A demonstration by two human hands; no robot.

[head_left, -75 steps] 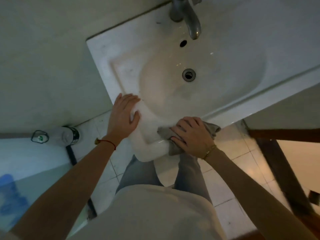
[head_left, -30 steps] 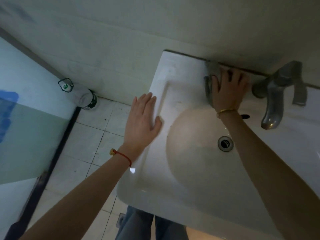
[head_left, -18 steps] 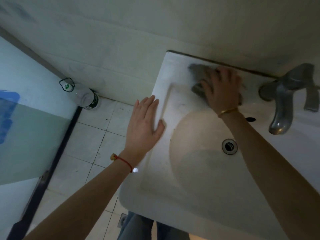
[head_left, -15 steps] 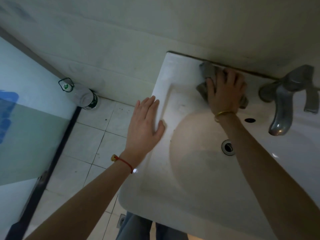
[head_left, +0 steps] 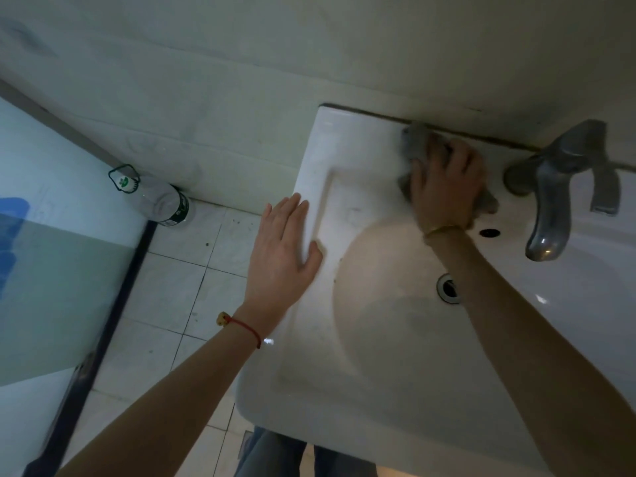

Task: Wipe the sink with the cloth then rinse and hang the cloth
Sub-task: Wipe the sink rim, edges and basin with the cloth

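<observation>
While the right hand point(head_left: 445, 187) presses its spread fingers down on the crumpled grey cloth point(head_left: 414, 143), the cloth lies on the back ledge of the white ceramic sink point(head_left: 344, 390), touching the wall joint, just left of the grey metal tap point(head_left: 554, 201); the left hand point(head_left: 282, 256) rests flat and wide on the left rim of the sink, holding nothing; a round metal drain point(head_left: 447, 288) sits in the basin; a clear plastic bottle point(head_left: 158, 201) stands on the tiled floor by the wall, well apart from the sink.
</observation>
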